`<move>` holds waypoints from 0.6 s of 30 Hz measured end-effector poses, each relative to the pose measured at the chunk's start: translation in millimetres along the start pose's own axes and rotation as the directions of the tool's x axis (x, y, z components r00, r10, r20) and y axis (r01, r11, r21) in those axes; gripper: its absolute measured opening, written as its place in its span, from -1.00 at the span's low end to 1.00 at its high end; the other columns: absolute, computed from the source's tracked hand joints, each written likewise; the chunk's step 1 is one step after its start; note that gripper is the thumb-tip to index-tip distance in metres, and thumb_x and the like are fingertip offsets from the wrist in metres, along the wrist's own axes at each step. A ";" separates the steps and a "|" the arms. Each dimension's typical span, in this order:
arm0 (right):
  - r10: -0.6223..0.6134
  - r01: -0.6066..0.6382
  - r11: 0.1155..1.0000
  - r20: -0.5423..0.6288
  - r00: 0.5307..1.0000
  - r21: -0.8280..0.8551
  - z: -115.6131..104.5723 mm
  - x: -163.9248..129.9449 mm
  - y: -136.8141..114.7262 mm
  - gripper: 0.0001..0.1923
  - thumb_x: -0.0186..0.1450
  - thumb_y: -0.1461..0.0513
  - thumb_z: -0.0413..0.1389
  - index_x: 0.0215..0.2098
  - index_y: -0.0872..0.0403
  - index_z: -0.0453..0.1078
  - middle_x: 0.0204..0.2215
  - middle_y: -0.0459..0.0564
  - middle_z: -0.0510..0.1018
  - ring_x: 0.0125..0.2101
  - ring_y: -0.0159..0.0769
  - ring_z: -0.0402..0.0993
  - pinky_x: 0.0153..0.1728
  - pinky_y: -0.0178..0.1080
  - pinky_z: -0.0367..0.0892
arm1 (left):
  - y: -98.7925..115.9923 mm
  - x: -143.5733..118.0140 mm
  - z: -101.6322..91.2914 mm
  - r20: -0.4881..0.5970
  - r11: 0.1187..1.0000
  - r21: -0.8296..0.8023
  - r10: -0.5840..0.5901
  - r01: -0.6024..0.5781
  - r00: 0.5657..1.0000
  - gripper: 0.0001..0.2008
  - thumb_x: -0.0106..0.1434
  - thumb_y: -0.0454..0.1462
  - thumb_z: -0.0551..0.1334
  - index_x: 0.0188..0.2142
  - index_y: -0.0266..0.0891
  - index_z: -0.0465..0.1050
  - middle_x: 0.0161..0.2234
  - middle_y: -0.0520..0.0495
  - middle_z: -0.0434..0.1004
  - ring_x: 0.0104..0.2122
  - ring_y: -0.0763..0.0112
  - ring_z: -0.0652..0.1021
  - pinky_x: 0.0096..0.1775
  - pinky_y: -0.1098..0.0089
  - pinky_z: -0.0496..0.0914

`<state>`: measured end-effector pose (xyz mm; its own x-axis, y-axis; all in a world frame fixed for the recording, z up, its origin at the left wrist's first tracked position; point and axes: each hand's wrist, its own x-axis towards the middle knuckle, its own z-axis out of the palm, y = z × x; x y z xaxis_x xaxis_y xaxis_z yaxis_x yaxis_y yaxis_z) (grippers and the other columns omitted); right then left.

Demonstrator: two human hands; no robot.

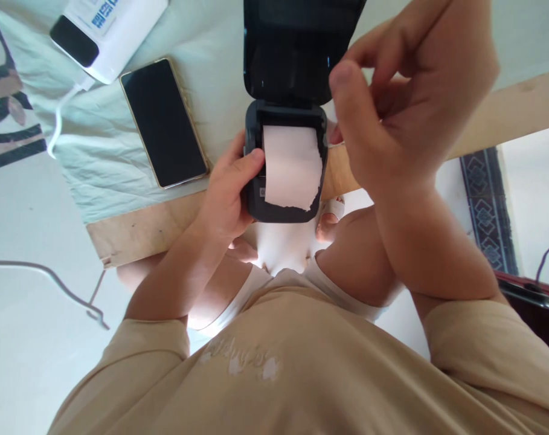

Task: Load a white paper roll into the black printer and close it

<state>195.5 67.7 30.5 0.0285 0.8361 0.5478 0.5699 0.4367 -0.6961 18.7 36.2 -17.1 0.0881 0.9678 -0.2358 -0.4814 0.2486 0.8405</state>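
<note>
A small black printer (258, 205) sits at the near edge of a cloth-covered table, its lid (296, 48) swung open and upright. A strip of white paper (292, 166) with a torn lower edge lies across its body. My left hand (226, 193) grips the printer's left side, thumb resting by the paper's edge. Above and to the right of the printer my right hand (392, 103) is raised, fingers curled and pinched together close to the lid; whether it holds anything between them cannot be told.
A dark smartphone (163, 124) lies face up left of the printer. A white power bank (106, 30) with a white cable (59, 118) sits at the top left. The table's wooden edge (138, 229) shows below the pale cloth. My knees and beige shirt fill the foreground.
</note>
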 end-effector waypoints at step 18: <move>-0.067 0.026 0.996 0.503 0.862 0.088 -34.5 1.9 -4.0 -0.76 0.16 0.21 0.27 -0.25 -0.03 0.34 -0.56 -0.24 0.40 -0.67 -0.56 0.12 -0.58 -0.30 0.03 | 2.5 0.4 0.7 0.091 0.999 0.023 -0.037 0.035 0.995 -0.53 0.17 0.00 0.52 0.02 -0.05 0.58 0.00 -0.06 0.68 -0.03 0.19 0.70 -0.14 0.32 0.60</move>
<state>221.7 56.0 50.3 -0.4267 0.8580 0.2858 0.4956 0.4862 -0.7197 18.1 37.2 -14.8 0.1851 0.9575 -0.2211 -0.4574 0.2831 0.8430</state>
